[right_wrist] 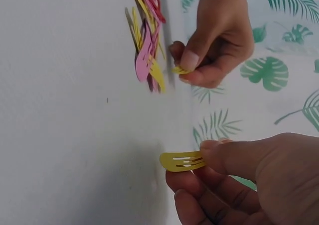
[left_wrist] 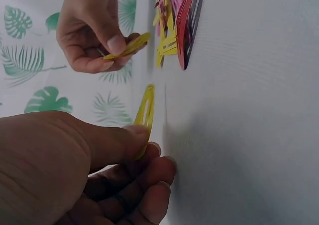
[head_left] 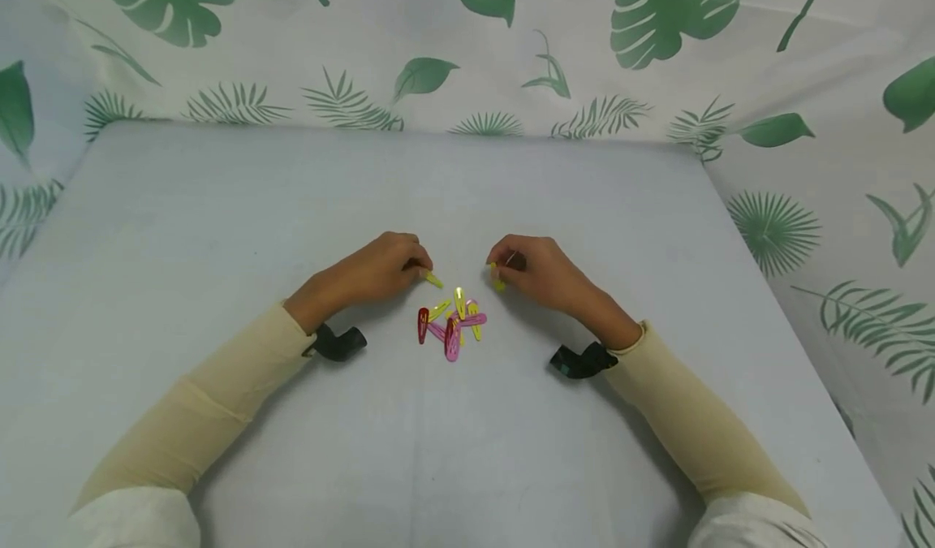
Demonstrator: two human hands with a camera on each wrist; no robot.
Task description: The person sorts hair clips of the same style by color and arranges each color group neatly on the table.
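My left hand point(head_left: 387, 265) pinches a yellow snap hair clip point(left_wrist: 144, 110) between thumb and forefinger, its narrow end sticking out past the fingertips. Opposite it, my right hand point(head_left: 539, 272) pinches another yellow snap hair clip point(right_wrist: 182, 161), whose broad slotted end shows. Between the hands and a little nearer to me lies a loose pile of hair clips point(head_left: 453, 351) in pink, yellow and red, several overlapping. A red clip point(head_left: 423, 325) lies at the pile's left side. Neither hand touches the pile.
The pile lies on a table with a pale cloth point(head_left: 409, 191). A white curtain point(head_left: 292, 61) with green leaf prints hangs behind the table and along its sides. Black wrist cameras point(head_left: 583, 361) are strapped under both sleeves.
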